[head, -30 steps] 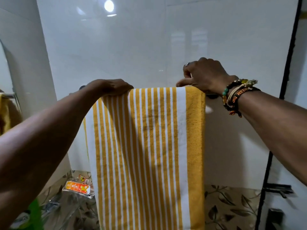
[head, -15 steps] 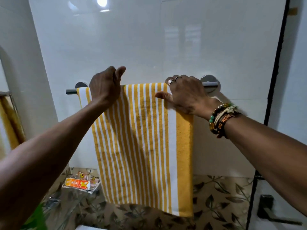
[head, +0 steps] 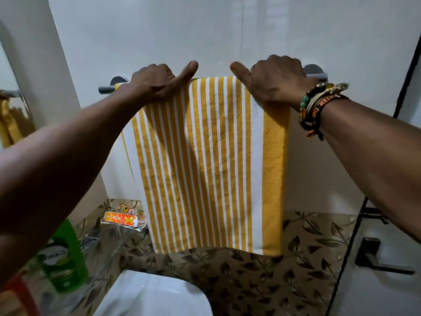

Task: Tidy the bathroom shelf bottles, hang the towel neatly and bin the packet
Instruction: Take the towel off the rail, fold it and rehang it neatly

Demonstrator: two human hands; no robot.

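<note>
the left grip [head: 157, 84] closes over the top fold of the towel [head: 216, 167] where it lies across the rail [head: 106, 89], with the fingers curled over the far side and the thumb stretched along the top edge toward the middle. the right grip [head: 273, 83] holds the towel the same way near its other side, fingers curled over the rail and thumb pointing inward. the two thumbs are apart, with a run of striped fold between them. beaded and thread bracelets [head: 319, 108] sit on the right wrist.

the towel has upright yellow and white stripes and a broad yellow band on its right edge. it hangs flat from the rail against the white wall, its bottom hem roughly level. the rail's left end sticks out past the left grip, and a round mount [head: 315, 71] shows behind the right grip.

below left, an orange packet [head: 120, 218] lies on a glass shelf [head: 107, 240], just beside the towel's lower left edge; whether they touch is hard to tell. a green bottle [head: 62, 258] stands nearer, at lower left, blurred. a white toilet [head: 155, 295] sits under the towel, and a dark door handle [head: 378, 258] is at lower right.
</note>
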